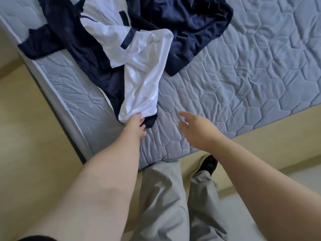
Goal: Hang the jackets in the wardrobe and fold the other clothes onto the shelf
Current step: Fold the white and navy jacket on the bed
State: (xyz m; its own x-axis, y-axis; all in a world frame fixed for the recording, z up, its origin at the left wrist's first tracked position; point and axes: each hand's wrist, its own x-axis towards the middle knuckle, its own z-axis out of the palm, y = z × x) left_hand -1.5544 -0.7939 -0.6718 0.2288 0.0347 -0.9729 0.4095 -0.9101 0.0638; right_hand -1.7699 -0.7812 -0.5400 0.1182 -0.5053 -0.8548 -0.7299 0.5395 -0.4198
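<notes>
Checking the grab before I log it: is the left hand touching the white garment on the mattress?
Touching. The head view shows the left hand gripping the near end of the white garment, with no gap between them.

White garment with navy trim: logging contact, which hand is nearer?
Left. The left hand grips the white garment with navy trim at its end; the right hand hovers apart beside it.

A quilted grey-blue mattress [243,75] carries a heap near one edge: dark navy clothes [182,23] spread out, and a white jacket [139,66] with navy stripes across them, one sleeve reaching onto the quilting.
</notes>
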